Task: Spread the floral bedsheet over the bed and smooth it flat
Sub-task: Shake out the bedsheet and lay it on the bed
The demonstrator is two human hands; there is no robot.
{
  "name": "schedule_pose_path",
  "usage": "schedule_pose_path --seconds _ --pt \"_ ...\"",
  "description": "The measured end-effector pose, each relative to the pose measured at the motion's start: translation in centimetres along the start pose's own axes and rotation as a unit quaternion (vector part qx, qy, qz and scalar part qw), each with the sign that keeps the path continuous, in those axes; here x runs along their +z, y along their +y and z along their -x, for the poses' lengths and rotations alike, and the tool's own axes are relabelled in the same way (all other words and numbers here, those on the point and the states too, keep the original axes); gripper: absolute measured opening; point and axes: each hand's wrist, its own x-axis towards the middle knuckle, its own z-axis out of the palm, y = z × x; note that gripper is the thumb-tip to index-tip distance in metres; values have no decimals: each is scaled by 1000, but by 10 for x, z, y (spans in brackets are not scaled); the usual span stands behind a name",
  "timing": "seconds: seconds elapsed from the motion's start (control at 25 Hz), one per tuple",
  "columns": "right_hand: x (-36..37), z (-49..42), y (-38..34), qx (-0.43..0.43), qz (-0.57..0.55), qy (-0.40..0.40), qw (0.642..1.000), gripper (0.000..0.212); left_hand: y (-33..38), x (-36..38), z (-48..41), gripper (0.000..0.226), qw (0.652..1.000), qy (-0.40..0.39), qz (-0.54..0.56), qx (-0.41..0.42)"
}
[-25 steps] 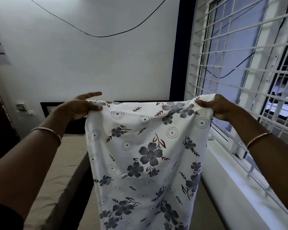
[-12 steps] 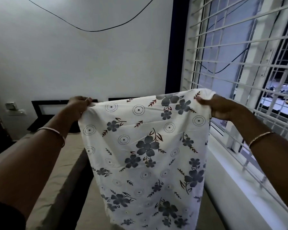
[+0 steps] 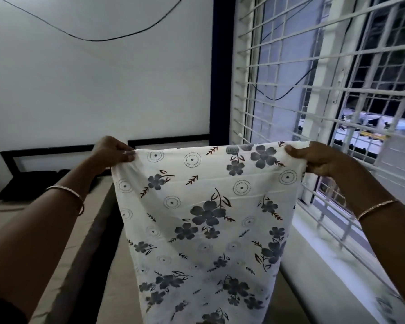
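Since half a second ago: top hem of the floral bedsheet (image 3: 208,218) is pulled straighter and both hands sit a touch lower. More of the bed's head end shows, with a dark pillow now in view.

Room, largest first.
- White wall (image 3: 103,90) fills 9 to 12 o'clock.
- White window grille (image 3: 313,78) takes 1 to 3 o'clock. A dark blue vertical strip (image 3: 221,66) divides it from the wall.
- Bed (image 3: 56,265) runs from 7 o'clock up toward 9. Its cover is plain tan, with a dark lengthwise gap just beside the sheet's left edge.
- Floral bedsheet hangs in the air from centre down to 6 o'clock, over the bed and not yet laid on it. It is white with grey-blue flowers, rust leaves and dotted rings. Whether its lower end touches the bed I cannot tell.
- Pale window sill (image 3: 337,277) lies at 4 to 5 o'clock.
- Black open-frame headboard (image 3: 45,150) stands against the wall at 9 o'clock. The dark pillow (image 3: 26,185) lies just below it.
- Left hand (image 3: 112,152) has its fingers curled, pinching the sheet's upper left corner.
- Right hand (image 3: 318,160) has its fingers curled, with the thumb on top, gripping the upper right corner.
- One thin bangle (image 3: 68,190) circles the left wrist, and a second bangle (image 3: 374,208) the right.
- Black cable (image 3: 91,39) sags across the wall at 11 o'clock.
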Motion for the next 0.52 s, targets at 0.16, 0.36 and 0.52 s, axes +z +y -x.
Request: schedule_pose_path --seconds 0.16,0.36,0.52 --pt "-27 24 0 70 85 75 991 20 34 38 -12 29 991 48 -106 60" --pt "-62 52 14 55 108 157 980 22 89 90 -21 26 968 91 -219 86" --pt "-107 69 23 8 1 169 986 44 144 144 -48 23 989 52 -123 60"
